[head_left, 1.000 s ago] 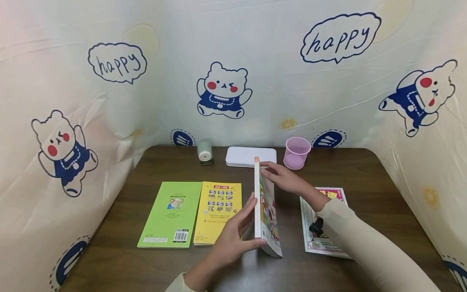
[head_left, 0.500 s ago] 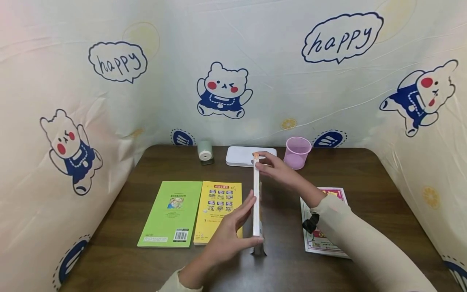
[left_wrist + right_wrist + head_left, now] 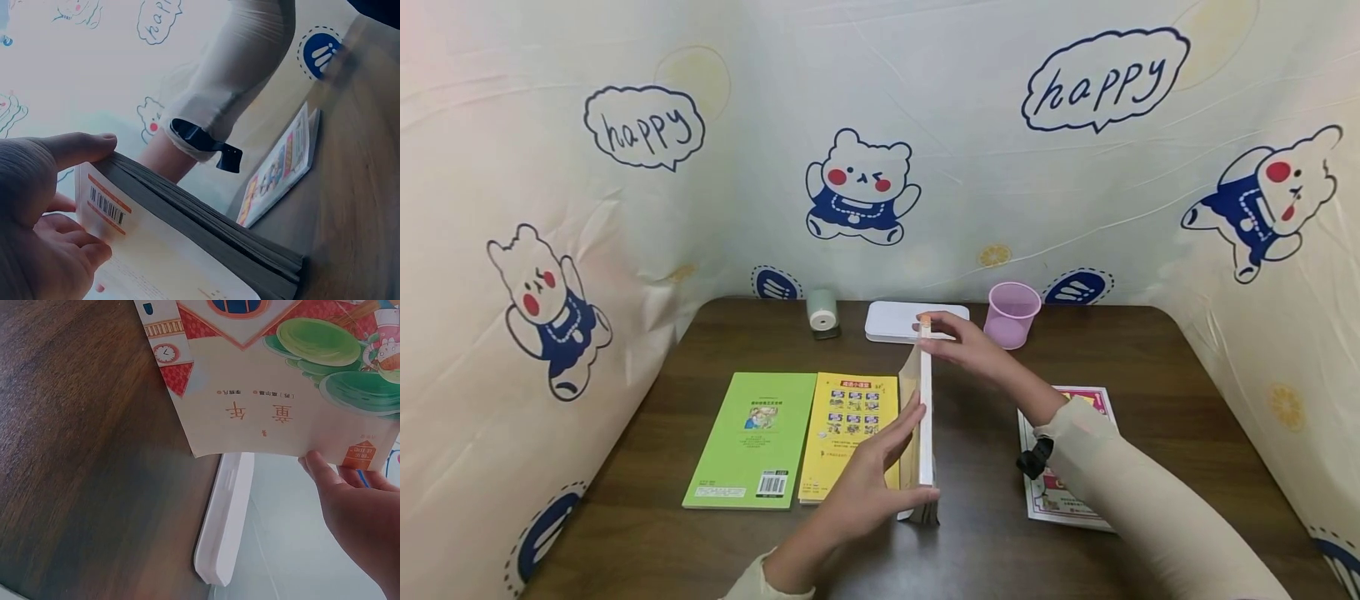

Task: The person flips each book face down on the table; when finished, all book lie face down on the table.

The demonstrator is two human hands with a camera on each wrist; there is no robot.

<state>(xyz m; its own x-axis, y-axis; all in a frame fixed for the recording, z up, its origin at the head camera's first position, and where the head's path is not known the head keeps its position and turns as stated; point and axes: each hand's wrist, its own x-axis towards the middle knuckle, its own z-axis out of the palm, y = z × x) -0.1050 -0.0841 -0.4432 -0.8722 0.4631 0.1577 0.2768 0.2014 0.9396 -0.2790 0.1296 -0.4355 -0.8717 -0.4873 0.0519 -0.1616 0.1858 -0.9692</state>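
Note:
A paperback book (image 3: 926, 417) stands on edge, spine up, at the middle of the dark wooden table. At its near end, my left hand (image 3: 868, 487) grips it, with the thumb across the near edge and the fingers along the left side. My right hand (image 3: 973, 346) pinches the far top corner. In the left wrist view, the back cover (image 3: 144, 244) shows a barcode beside the left hand (image 3: 50, 212). The front cover (image 3: 250, 406) in the right wrist view has green trees and a house, with the right hand's (image 3: 362, 512) thumb on it.
Left of the held book lie a green book (image 3: 760, 442) and a yellow book (image 3: 850, 442). A pink-bordered book (image 3: 1067, 500) lies partly under the right sleeve. Along the back stand a green cylinder (image 3: 822, 310), a white case (image 3: 887, 321) and a pink cup (image 3: 1011, 315).
The upright book has turned: its right-hand cover showed before, now its left side shows and its lower edge has swung left. The right hand has shifted slightly left and grips the far corner more closely.

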